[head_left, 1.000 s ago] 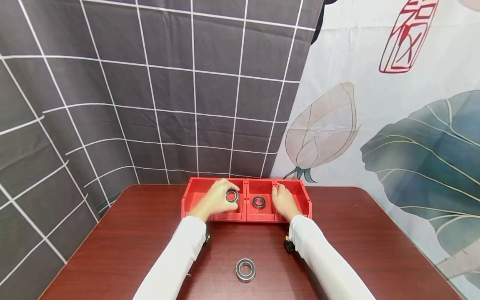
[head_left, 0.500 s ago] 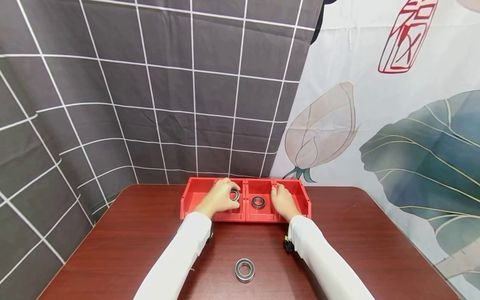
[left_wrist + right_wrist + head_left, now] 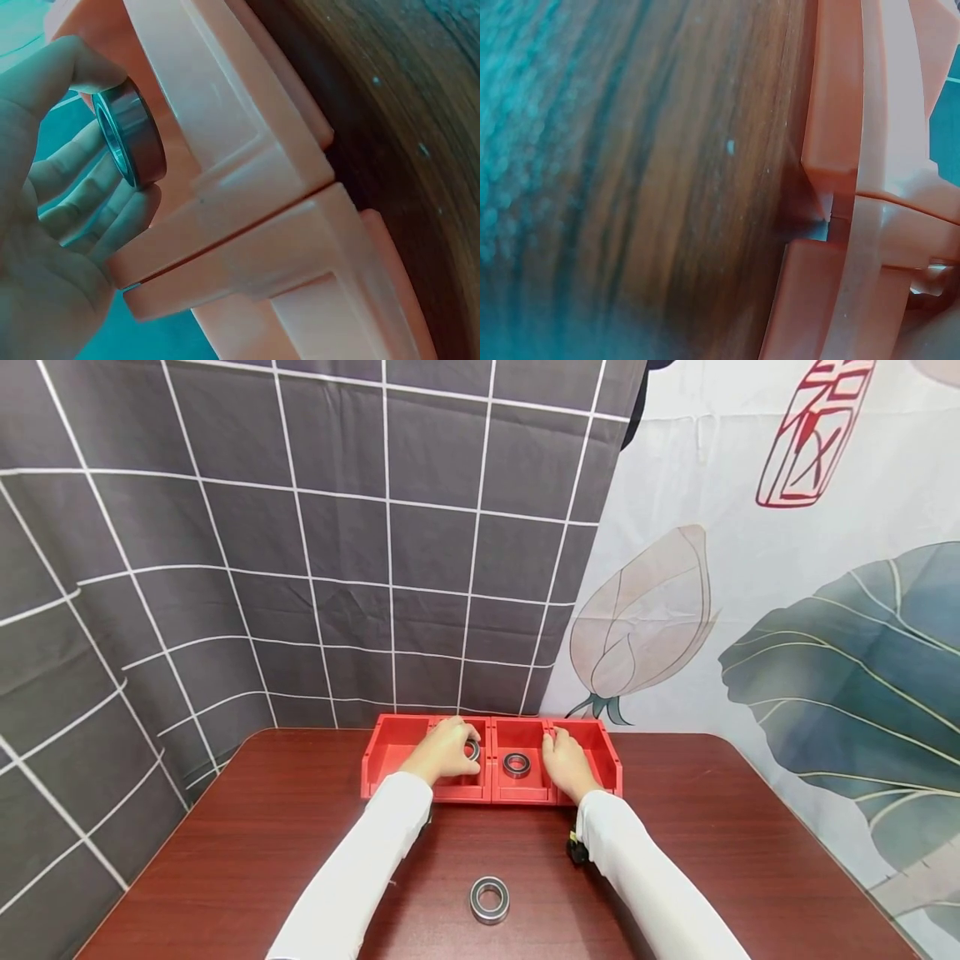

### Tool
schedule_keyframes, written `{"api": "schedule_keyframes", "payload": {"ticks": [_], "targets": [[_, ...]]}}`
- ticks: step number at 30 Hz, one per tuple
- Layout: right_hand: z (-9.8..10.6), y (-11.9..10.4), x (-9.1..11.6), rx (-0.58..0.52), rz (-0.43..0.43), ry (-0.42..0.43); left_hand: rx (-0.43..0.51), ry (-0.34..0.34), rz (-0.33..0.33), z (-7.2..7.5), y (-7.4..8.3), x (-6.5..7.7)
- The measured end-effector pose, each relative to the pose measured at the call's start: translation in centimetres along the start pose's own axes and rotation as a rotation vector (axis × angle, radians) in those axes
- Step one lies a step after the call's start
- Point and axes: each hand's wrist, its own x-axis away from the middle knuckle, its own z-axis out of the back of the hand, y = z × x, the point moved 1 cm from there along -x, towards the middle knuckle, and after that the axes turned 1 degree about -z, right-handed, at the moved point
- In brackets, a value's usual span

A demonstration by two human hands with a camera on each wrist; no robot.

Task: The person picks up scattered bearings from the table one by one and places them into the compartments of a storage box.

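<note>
My left hand [image 3: 448, 752] pinches a ball bearing [image 3: 144, 133] between thumb and fingers, over the second of the joined red storage bins [image 3: 380, 789]. The bearing stands on edge, its ring partly covered by the fingers in the head view. My right hand [image 3: 567, 764] grips the divider wall between the third and rightmost bins, fingertips hooked over its top. Flat in the third bin lies a second bearing [image 3: 507, 767]. A third bearing [image 3: 490, 917] lies on the table, in front of the bins and between my forearms.
The bins stand near the back edge of a reddish-brown wooden table [image 3: 247, 827]. Behind it hang a grey checked cloth [image 3: 330, 543] and a white cloth [image 3: 675, 468] with a printed lotus. A black strap device [image 3: 577, 850] sits under my right cuff.
My left hand and forearm have shifted slightly to the right with the bearing, which sits a little further right and higher in the head view. My right hand stays still.
</note>
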Motion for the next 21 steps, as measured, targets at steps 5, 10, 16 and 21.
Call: {"api": "schedule_keyframes", "payload": {"ticks": [5, 10, 16, 21], "targets": [[0.0, 0.0, 0.0, 0.001, 0.004, 0.003, -0.027, -0.022, 0.008, -0.1, 0.1, -0.3], [0.0, 0.1, 0.0, 0.002, 0.004, 0.003, -0.053, -0.049, 0.004, -0.3, 0.4, -0.6], [0.1, 0.2, -0.1, 0.002, 0.004, 0.010, -0.066, -0.100, 0.045, -0.8, 0.7, -1.1], [-0.1, 0.2, -0.1, 0.006, 0.004, 0.006, -0.117, -0.132, 0.058, -1.4, 0.7, -1.4]]}}
